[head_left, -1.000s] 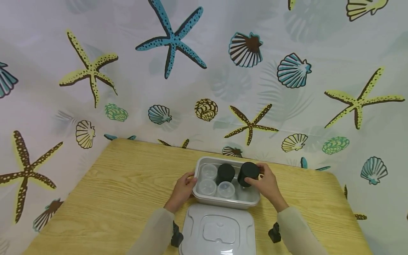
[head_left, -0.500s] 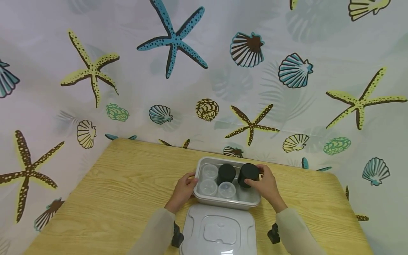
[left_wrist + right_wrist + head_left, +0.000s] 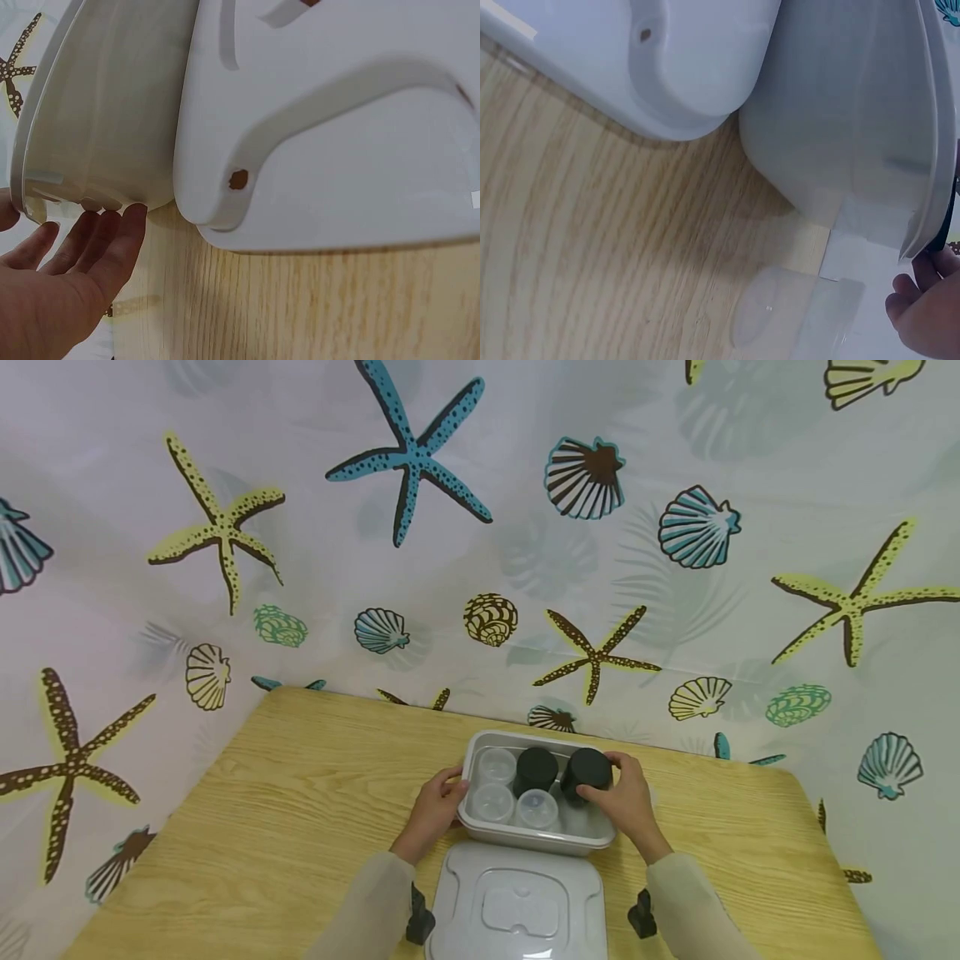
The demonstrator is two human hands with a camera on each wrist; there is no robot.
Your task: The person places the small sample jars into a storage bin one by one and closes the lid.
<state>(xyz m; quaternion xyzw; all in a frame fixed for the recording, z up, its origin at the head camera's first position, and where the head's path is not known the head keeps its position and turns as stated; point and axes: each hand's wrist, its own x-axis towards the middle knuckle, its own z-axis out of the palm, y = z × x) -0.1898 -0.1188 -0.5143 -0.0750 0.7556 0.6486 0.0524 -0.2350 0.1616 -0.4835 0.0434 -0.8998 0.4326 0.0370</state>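
A whitish plastic bin (image 3: 517, 841) holds several round clear cups (image 3: 492, 803) and a black cylindrical container (image 3: 536, 770). My right hand (image 3: 628, 797) grips a second black cylindrical container (image 3: 587, 771) at the bin's right end, thumb on the near side. This container leans slightly; its lower end is inside the bin. My left hand (image 3: 435, 806) holds the bin's left rim. In the left wrist view, the left fingers (image 3: 112, 251) press against the bin's outer wall below the rim. The right wrist view shows only a dark sliver of the held container (image 3: 943, 225) beyond the rim.
A white lid (image 3: 519, 902) lies flat in front of the bin on the wood-grain table (image 3: 300, 802). A clear plastic piece (image 3: 787, 311) stands to the bin's right. A patterned curtain (image 3: 480, 552) rises behind the table's far edge.
The black container in my right hand sits slightly lower in the bin. My left hand stays at the rim. The whole head view has shifted a little.
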